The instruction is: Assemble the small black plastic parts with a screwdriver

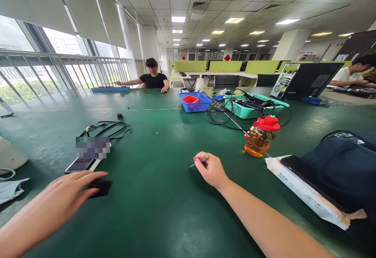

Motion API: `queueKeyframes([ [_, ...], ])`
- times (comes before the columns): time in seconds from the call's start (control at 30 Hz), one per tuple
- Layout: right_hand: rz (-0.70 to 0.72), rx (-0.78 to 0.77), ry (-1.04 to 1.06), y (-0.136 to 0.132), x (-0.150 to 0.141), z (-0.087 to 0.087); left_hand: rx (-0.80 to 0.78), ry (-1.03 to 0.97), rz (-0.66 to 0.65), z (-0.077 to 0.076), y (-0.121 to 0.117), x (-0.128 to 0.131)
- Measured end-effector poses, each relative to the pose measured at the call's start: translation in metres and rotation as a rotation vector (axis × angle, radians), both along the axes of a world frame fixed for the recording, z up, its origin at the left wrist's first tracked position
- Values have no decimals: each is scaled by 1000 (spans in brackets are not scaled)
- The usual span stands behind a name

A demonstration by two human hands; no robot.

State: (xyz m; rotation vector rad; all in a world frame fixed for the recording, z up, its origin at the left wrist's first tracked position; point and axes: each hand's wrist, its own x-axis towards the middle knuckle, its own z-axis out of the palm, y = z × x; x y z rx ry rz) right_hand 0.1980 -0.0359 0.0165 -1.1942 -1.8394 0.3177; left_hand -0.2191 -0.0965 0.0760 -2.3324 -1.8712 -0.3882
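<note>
My right hand (211, 169) is closed around a small screwdriver (205, 158), a short-handled one with a brownish cap. Its thin metal shaft points down and left, the tip close to the green tabletop (164, 211). At the left, my left hand (73, 189) has thumb and fingers about a small flat black piece (102, 188), whose kind I cannot make out; part of it is hidden under the fingers. Just beyond that hand lies a phone (80, 164), partly blurred, with a black cable (117, 132) looped behind it.
A red-lidded drink bottle (260, 138) stands right of centre. Behind it are a green basket (249, 111) of cables and a blue basket (195, 105). A tissue pack (305, 195) with a black phone (317, 181) lies at right, beside dark cloth. A person (152, 79) sits opposite.
</note>
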Motion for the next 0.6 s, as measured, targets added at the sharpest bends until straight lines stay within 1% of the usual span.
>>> queueKeyframes([
  [0.07, -10, -4, -9, 0, 0, 0, -117, 20, -201, 23, 14, 64],
  [0.1, -15, -2, -14, 0, 0, 0, -136, 19, -292, 29, 23, 95],
  [0.13, -20, 2, -19, 0, 1, 0, -144, 21, -366, 32, 33, 123],
  [0.17, -26, 11, -23, 0, 1, 1, -132, 23, -413, 31, 45, 148],
  [0.2, -32, 25, -27, 0, 2, 2, -124, 24, -440, 27, 57, 168],
  [0.27, -48, 68, -29, -1, 4, 3, -114, 15, -448, 11, 81, 199],
  [0.33, -70, 129, -14, 0, 6, 4, -108, 3, -410, -7, 100, 217],
  [0.4, -86, 190, 11, 0, 7, 5, -116, -4, -379, -25, 110, 227],
  [0.5, -70, 240, 43, -1, 8, 5, -117, -32, -372, -44, 113, 232],
  [0.6, -11, 231, 48, -3, 7, 6, -91, -97, -373, -55, 113, 230],
])
